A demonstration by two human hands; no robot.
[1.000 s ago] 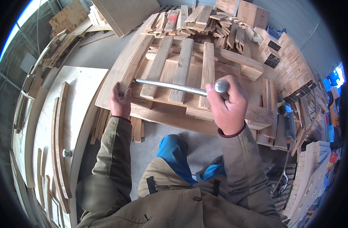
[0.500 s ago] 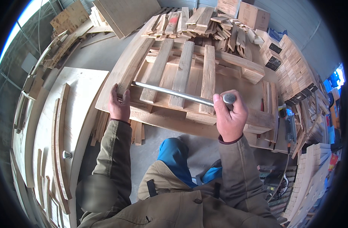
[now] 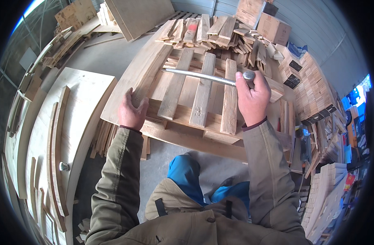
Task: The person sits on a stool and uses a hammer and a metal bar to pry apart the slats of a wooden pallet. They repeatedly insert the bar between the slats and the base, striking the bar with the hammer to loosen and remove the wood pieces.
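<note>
A slatted wooden pallet (image 3: 202, 94) lies before me on a broad wooden board (image 3: 120, 87). My left hand (image 3: 132, 112) is closed round the near end of the leftmost slat (image 3: 152, 73), its thumb on the right side. In my right hand (image 3: 254, 100) is a shiny metal pry bar (image 3: 201, 75), gripped close to its rounded end. The bar runs leftward above the other slats. Its thin tip is beside the leftmost slat's inner edge; whether it touches the wood I cannot tell.
Loose boards (image 3: 219, 30) are heaped beyond the pallet. At the right stand stacked wooden blocks (image 3: 317, 87) and a power tool (image 3: 304, 143). A cardboard box (image 3: 274, 28) sits at the back. Long strips (image 3: 56, 155) rest on a pale sheet (image 3: 82, 102) at left.
My right hand and the pry bar have moved farther away; the tip is now higher along the leftmost slat. My left hand still grips the slat's near end. The view has shifted slightly.
</note>
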